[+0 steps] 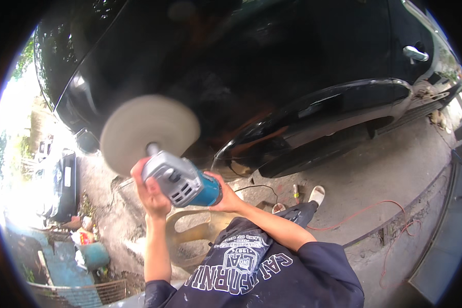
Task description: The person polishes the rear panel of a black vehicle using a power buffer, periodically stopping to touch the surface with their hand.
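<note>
A teal and grey power polisher (182, 179) is held in both my hands, out in front of my body. Its large round cream pad (149, 126) looks smeared, as if spinning, and overlaps the black car (272, 56) near its front corner; I cannot tell whether pad and paint touch. My left hand (151, 190) is wrapped round the grey head end, close to the pad. Around the teal rear part of the body closes my right hand (222, 194). The far sides of both grips are hidden by the tool.
A yellowish plastic seat (190, 231) is beneath my arms. An orange-red cord (354, 209) winds over the concrete floor at right. A small bottle (295, 192) stands near my foot (317, 195). At left are a teal bin (95, 255) with litter and another dark vehicle (66, 185).
</note>
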The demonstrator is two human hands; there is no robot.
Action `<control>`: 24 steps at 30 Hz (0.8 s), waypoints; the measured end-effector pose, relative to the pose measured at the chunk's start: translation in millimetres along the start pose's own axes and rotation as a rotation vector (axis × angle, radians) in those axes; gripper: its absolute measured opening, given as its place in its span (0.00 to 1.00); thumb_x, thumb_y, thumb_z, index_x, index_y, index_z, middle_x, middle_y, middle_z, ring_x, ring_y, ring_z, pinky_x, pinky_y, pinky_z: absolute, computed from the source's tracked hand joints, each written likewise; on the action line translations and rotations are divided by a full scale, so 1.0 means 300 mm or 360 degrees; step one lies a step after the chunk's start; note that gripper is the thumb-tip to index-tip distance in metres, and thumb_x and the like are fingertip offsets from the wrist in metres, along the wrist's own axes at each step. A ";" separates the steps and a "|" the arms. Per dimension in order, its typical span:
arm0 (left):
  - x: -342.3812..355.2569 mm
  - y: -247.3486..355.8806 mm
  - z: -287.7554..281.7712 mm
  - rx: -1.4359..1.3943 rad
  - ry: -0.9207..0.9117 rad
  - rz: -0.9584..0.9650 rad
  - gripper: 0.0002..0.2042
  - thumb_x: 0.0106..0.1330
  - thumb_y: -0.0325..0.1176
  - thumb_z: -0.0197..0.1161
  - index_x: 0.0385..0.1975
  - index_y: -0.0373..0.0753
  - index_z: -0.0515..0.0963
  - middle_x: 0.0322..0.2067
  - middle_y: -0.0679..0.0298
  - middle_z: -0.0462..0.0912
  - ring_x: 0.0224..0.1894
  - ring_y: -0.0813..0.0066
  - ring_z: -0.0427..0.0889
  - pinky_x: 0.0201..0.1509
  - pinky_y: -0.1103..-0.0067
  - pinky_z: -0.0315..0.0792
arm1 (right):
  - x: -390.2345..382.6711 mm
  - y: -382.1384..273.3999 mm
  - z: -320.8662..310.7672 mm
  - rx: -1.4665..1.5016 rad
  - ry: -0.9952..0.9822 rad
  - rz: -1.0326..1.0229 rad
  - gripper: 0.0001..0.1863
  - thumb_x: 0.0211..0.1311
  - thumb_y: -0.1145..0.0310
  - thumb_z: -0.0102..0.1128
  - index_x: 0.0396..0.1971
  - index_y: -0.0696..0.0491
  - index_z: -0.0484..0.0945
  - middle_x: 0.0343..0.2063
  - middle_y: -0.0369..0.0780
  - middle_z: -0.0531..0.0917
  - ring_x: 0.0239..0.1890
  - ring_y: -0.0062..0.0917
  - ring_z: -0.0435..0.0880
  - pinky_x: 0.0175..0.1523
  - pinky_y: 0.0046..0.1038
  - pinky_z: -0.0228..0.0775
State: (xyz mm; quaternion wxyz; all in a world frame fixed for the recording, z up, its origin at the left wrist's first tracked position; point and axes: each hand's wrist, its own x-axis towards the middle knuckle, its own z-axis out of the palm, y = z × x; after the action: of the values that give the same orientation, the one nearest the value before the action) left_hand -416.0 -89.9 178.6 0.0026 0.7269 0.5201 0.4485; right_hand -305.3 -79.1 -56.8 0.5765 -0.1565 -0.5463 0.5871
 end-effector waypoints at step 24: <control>-0.047 0.062 0.142 0.0365 -0.0402 0.0150 0.31 0.72 0.61 0.47 0.56 0.37 0.72 0.37 0.49 0.85 0.35 0.57 0.87 0.38 0.69 0.79 | -0.068 0.147 0.047 0.0638 0.0172 0.0165 0.56 0.36 0.77 0.78 0.70 0.50 0.56 0.64 0.41 0.71 0.67 0.29 0.69 0.70 0.30 0.60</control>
State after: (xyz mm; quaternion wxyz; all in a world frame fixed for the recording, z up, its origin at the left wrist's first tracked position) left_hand -374.9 -89.5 152.8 -0.0362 0.7966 0.5287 0.2910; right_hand -333.1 -91.3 -97.1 0.5936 -0.0980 -0.3781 0.7036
